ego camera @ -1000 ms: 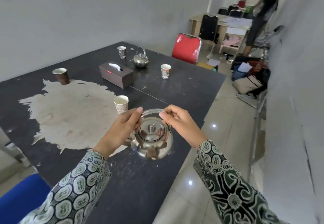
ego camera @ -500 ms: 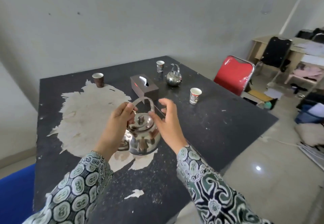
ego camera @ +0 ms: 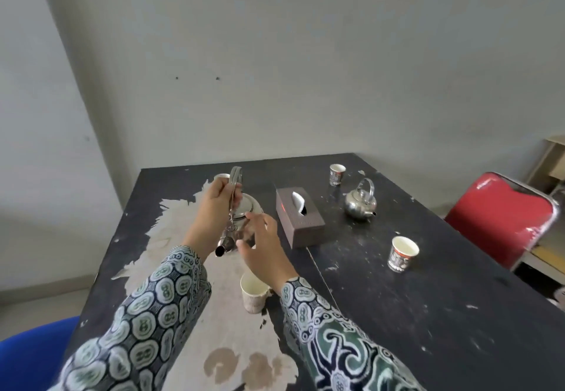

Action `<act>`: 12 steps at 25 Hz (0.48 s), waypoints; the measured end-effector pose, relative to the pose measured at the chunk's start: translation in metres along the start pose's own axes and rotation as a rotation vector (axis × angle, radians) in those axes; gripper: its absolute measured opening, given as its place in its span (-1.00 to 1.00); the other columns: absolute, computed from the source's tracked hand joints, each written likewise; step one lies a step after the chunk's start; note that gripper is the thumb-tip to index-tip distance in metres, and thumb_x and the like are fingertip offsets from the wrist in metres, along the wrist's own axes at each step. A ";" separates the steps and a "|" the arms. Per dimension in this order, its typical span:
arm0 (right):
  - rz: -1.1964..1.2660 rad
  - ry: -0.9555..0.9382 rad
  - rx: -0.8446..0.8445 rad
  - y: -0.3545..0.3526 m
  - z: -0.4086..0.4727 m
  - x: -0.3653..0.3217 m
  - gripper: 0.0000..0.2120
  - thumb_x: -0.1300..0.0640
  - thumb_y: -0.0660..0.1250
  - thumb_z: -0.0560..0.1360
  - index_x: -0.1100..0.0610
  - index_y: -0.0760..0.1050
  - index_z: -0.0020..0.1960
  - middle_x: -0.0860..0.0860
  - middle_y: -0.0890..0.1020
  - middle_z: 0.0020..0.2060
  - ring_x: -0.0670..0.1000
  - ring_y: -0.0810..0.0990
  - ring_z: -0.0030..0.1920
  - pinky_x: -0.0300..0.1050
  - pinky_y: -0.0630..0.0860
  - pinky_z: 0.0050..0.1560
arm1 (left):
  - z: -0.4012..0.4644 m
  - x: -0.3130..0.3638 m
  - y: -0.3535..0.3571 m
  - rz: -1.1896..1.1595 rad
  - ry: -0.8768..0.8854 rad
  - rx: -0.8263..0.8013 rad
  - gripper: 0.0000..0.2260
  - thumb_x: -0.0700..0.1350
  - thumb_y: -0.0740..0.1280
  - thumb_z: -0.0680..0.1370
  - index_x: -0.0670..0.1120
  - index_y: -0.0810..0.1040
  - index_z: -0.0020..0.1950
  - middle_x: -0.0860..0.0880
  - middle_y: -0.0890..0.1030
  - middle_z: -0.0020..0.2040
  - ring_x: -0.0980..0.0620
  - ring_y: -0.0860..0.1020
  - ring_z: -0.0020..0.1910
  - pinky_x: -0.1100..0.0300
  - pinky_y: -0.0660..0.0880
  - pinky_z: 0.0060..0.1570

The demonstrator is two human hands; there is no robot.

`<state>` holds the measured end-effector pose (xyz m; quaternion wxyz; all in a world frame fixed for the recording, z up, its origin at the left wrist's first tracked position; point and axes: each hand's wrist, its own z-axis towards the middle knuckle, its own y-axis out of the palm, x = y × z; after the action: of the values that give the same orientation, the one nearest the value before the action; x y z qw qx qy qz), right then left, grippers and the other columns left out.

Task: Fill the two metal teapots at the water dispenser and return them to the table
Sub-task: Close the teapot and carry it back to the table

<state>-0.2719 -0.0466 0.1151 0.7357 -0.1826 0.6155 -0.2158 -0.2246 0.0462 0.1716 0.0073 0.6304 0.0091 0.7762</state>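
Gripping the raised handle of the near teapot (ego camera: 244, 207), the left hand (ego camera: 214, 207) is holding it above the black table (ego camera: 428, 314), spout facing the camera. The right hand (ego camera: 260, 247) is hovering beside its body, fingers loosely spread, holding nothing. The second teapot (ego camera: 360, 204) is standing upright beyond the tissue box (ego camera: 299, 222).

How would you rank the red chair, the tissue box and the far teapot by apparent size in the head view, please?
1. red chair
2. tissue box
3. far teapot
Box and teapot look close; the box is slightly nearer.
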 end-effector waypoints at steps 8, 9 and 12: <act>-0.223 0.096 -0.345 0.010 0.110 0.044 -0.35 0.21 0.10 0.56 0.23 -0.24 0.48 0.27 -0.17 0.48 0.24 0.17 0.43 0.05 0.16 0.39 | 0.094 -0.054 0.010 0.242 -0.071 -0.020 -0.80 -0.24 0.10 0.60 -0.12 0.49 -0.11 0.03 0.57 -0.13 0.10 0.48 -0.18 0.36 0.38 -0.23; -0.254 0.108 -0.375 0.012 0.122 0.055 -0.35 0.20 0.10 0.57 0.24 -0.26 0.47 0.28 -0.18 0.47 0.24 0.14 0.45 0.07 0.15 0.41 | 0.102 -0.065 0.012 0.241 -0.089 -0.031 -0.81 -0.25 0.10 0.60 -0.12 0.48 -0.11 0.00 0.58 -0.11 0.12 0.49 -0.18 0.40 0.40 -0.26; -0.306 0.162 -0.460 0.020 0.149 0.084 -0.34 0.16 0.09 0.57 0.25 -0.28 0.47 0.26 -0.18 0.48 0.25 0.08 0.46 0.10 0.11 0.44 | 0.124 -0.103 0.014 0.222 -0.177 -0.035 -0.83 -0.25 0.11 0.60 -0.07 0.42 -0.11 -0.12 0.60 -0.03 0.05 0.53 -0.14 0.32 0.45 -0.24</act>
<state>-0.1109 -0.0746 0.0612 0.5824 -0.4176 0.6703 -0.1927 -0.0818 0.0301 0.0965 -0.0669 0.6933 -0.0750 0.7136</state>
